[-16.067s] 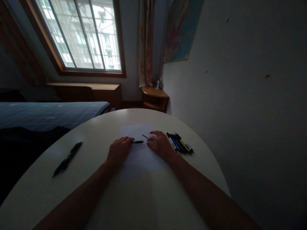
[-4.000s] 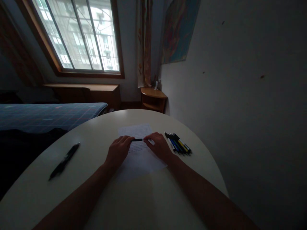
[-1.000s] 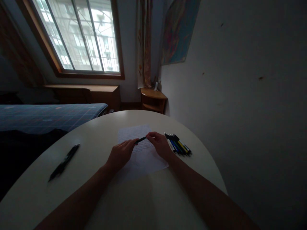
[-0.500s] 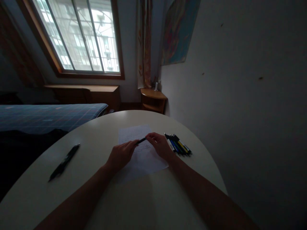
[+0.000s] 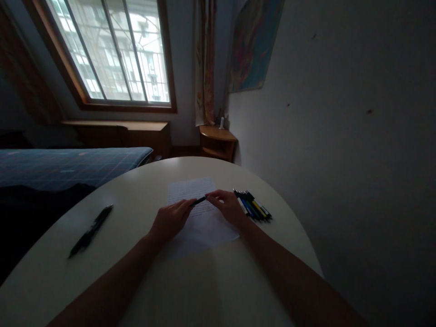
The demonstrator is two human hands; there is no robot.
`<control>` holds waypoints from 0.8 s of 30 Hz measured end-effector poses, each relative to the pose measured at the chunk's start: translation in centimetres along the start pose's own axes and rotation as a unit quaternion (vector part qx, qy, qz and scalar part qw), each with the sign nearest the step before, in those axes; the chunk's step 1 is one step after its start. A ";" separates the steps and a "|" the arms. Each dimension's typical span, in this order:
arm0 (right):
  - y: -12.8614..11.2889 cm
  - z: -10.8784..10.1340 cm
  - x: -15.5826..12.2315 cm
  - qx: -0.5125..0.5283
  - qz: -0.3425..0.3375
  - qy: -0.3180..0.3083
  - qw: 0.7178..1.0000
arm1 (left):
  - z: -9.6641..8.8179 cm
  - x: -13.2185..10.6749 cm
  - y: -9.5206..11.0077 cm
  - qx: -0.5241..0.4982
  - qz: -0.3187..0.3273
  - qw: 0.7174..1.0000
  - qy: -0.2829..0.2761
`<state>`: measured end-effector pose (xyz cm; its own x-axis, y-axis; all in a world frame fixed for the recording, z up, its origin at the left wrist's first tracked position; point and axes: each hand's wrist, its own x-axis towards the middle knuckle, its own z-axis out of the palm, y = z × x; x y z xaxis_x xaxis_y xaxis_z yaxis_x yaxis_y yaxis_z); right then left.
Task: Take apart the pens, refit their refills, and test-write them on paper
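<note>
Plainly, the round white table [image 5: 136, 195] is the biggest thing before me, and a sheet of written paper [image 5: 207, 231] lies on it. My left hand [image 5: 173, 218] and right hand [image 5: 226, 206] sit over the sheet, both narrowed to a pinch. Beside my right is a row of pens [image 5: 254, 206]; well to my left, a black pen-like object [image 5: 91, 231]. Smallest, the slim dark pen [image 5: 199, 200] slants between my hands, gripped at both ends. I take the step to be fine work at its right end; the next move calls for a steady left and a light, straight right.
</note>
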<state>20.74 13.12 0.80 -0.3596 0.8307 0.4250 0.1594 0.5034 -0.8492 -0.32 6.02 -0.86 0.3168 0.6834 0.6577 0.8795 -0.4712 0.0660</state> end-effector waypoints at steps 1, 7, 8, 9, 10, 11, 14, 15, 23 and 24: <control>0.0 0.0 0.0 0.001 0.000 0.000 1.000 | 0.0 0.0 0.0 -0.001 -0.006 1.000 0.000; 0.5 0.0 0.2 -0.024 0.003 0.017 1.000 | 0.0 0.3 0.3 0.002 -0.054 0.999 0.003; 0.7 -0.1 0.2 -0.043 0.004 0.029 0.999 | 0.0 0.3 0.3 0.003 -0.065 0.998 0.003; 0.8 -0.2 0.3 -0.069 0.005 0.042 0.997 | 0.0 0.3 0.3 0.004 -0.075 0.997 0.003; 0.9 -0.4 0.3 -0.102 0.006 0.055 0.993 | 0.0 0.3 0.2 0.006 -0.084 0.996 0.002; 1.1 -0.5 0.3 -0.140 0.008 0.061 0.988 | 0.0 0.3 0.2 0.007 -0.091 0.996 0.001; 1.3 -0.7 0.2 -0.247 0.017 0.050 0.968 | 0.1 0.3 0.1 0.011 -0.109 0.994 -0.004; 1.3 -0.8 0.2 -0.273 0.020 0.041 0.961 | 0.1 0.3 0.1 0.012 -0.112 0.994 -0.006; 1.2 -0.5 0.0 -0.381 0.046 0.009 0.923 | 0.2 0.3 0.2 0.009 -0.122 0.992 -0.017; 1.2 -0.5 0.0 -0.386 0.048 0.007 0.921 | 0.2 0.3 0.2 0.009 -0.122 0.992 -0.017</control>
<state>21.41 13.88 -0.07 -0.2980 0.8804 0.3688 0.7976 0.4419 -0.4104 -0.02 6.26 -0.79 0.1059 0.7946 0.5978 0.9377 -0.2798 0.2058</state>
